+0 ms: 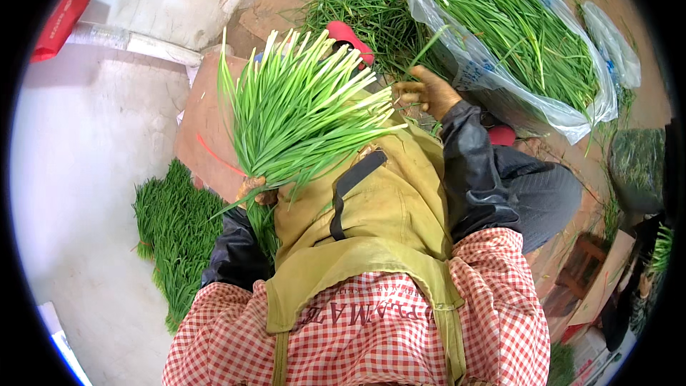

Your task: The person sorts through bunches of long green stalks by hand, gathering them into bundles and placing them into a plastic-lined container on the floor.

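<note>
My left hand (252, 191), at the lower left of the lap, is closed around the leafy part of a large bunch of garlic chives (305, 112). Its pale cut stems fan out up and to the right, over a yellow-green apron (396, 193). To the right of the stem ends is my right hand (433, 92), fingers apart and pointing left. A single green blade (430, 46) slants up from its index finger; whether the fingers pinch it I cannot tell. Beneath the bunch lies a brown board (206, 112) with a thin red tie (217, 155) on it.
A clear plastic bag (605, 102) full of chives leans at the upper right. Beside it is a heap of loose leaves (364, 0). Tied chive bundles (179, 236) lie on the pale floor at left. A low wooden stool (584, 262) stands at right, and a red bag (64, 19) upper left.
</note>
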### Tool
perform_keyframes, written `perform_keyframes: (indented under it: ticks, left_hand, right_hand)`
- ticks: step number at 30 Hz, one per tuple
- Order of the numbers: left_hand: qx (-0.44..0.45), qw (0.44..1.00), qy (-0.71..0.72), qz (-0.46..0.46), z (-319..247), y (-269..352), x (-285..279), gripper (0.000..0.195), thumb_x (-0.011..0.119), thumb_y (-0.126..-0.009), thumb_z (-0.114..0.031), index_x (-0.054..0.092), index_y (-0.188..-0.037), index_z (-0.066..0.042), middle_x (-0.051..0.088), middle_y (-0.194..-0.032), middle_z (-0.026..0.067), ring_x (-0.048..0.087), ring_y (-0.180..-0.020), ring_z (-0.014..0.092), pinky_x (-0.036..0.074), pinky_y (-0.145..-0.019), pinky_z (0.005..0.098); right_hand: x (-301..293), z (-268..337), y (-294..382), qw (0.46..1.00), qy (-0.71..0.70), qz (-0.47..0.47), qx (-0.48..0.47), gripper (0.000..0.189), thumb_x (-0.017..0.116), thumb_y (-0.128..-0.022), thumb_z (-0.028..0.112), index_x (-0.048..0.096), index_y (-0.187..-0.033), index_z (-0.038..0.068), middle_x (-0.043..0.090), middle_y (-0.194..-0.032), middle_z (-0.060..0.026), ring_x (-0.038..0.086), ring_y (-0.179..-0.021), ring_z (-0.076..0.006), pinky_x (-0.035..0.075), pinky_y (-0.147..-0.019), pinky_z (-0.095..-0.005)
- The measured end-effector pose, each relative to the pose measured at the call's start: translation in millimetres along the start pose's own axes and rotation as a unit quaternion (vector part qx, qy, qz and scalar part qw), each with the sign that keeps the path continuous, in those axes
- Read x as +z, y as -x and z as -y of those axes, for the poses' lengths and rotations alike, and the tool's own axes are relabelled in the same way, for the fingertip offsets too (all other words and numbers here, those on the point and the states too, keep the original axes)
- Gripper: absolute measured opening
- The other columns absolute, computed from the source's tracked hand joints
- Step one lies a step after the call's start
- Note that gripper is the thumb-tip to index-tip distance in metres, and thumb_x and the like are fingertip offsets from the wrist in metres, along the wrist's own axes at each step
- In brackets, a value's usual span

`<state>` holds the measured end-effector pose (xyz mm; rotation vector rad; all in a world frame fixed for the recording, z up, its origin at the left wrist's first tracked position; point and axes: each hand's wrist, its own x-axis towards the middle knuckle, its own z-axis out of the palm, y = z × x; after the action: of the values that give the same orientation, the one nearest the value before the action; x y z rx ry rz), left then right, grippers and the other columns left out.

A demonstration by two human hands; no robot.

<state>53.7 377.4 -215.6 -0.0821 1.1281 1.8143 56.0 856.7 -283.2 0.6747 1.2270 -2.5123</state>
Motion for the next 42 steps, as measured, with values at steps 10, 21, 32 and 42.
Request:
perform_keyframes:
  ticks: [10,21,32,42]
  left_hand:
    - [-0.047,0.993,-0.077,-0.080,-20,-12,17,0.017,0.062,-0.087,-0.018,0.060,-0.092,-0.003,0.055,-0.058,0.0015,0.046,-0.042,0.008,0.035,-0.041,0.0210]
    - [-0.119,0.973,-0.184,-0.076,-70,-15,33,0.018,0.063,-0.086,-0.019,0.060,-0.094,-0.003,0.057,-0.060,0.0016,0.046,-0.043,0.008,0.035,-0.041,0.0206]
    - [-0.139,0.971,-0.184,-0.070,-71,-19,30,0.019,0.063,-0.086,-0.020,0.060,-0.096,-0.003,0.058,-0.063,0.0017,0.047,-0.044,0.007,0.035,-0.041,0.0203]
    - [-0.142,0.972,-0.172,-0.077,-60,-24,28,0.021,0.064,-0.086,-0.020,0.060,-0.098,-0.004,0.059,-0.066,0.0018,0.048,-0.045,0.007,0.035,-0.041,0.0200]
  right_hand:
    - [95,54,27,0.908,0.277,0.021,-0.313,0.020,0.063,-0.085,0.010,0.067,-0.102,0.000,0.064,-0.091,-0.0076,0.059,-0.089,-0.0156,0.044,-0.087,-0.0282]
    - [97,47,-8,0.823,0.458,0.055,-0.332,0.023,0.065,-0.082,0.023,0.069,-0.092,0.003,0.066,-0.090,-0.0102,0.060,-0.086,-0.0242,0.046,-0.078,-0.0339]
    - [64,47,-24,0.967,0.119,-0.010,-0.227,0.031,0.068,-0.083,0.033,0.062,-0.095,0.004,0.059,-0.088,-0.0015,0.053,-0.085,-0.0122,0.041,-0.081,-0.0267]
    - [106,59,-61,0.986,-0.039,0.042,-0.154,0.023,0.058,-0.086,0.024,0.064,-0.090,0.003,0.067,-0.087,-0.0094,0.061,-0.078,-0.0196,0.048,-0.074,-0.0343]
